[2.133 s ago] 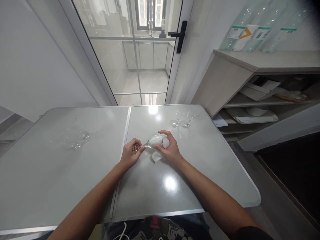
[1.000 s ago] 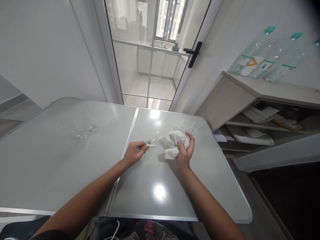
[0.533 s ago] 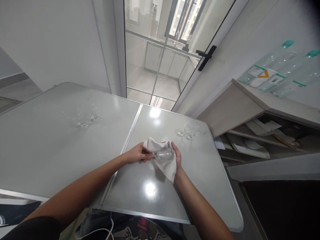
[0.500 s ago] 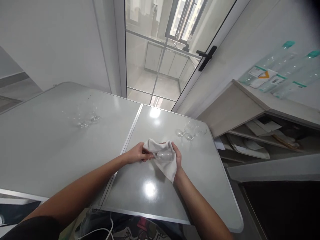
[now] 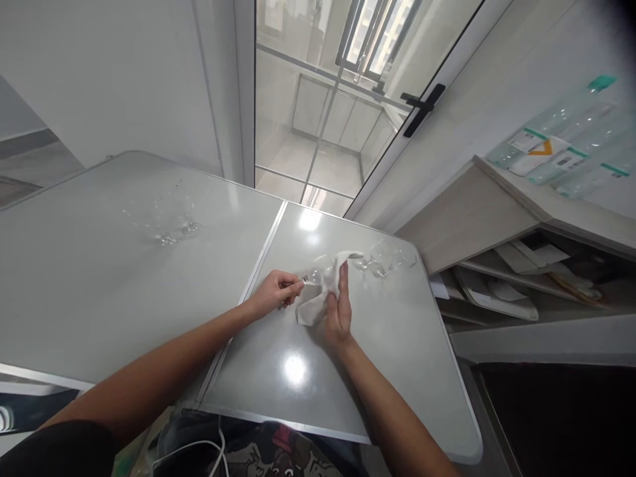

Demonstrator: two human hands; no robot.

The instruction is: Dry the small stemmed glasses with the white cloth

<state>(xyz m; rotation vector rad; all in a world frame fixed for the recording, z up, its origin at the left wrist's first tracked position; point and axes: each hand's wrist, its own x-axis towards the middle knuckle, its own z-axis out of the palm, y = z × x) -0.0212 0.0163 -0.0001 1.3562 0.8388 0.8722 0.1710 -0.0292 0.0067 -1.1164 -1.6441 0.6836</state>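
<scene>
A clear wine glass (image 5: 318, 270) lies sideways above the grey table (image 5: 348, 371). My left hand (image 5: 272, 292) pinches its stem and foot, fingers closed. A white cloth (image 5: 322, 291) is wrapped against the bowl of the glass. My right hand (image 5: 338, 308) holds that cloth, fingers pressed upward along it and against the glass. Two more clear wine glasses (image 5: 383, 258) stand just beyond, at the far right of the table.
Two further clear glasses (image 5: 173, 228) stand on the left table half. A glass door (image 5: 322, 119) with a black handle is behind the table. To the right a shelf unit (image 5: 517, 265) holds papers, with plastic bottles (image 5: 561, 139) on top.
The right hand let go of the bowl, gathered the cloth, wrapped it over the glass, and now presses it from the right side. The camera tilted to the left. The left hand kept the stem.
</scene>
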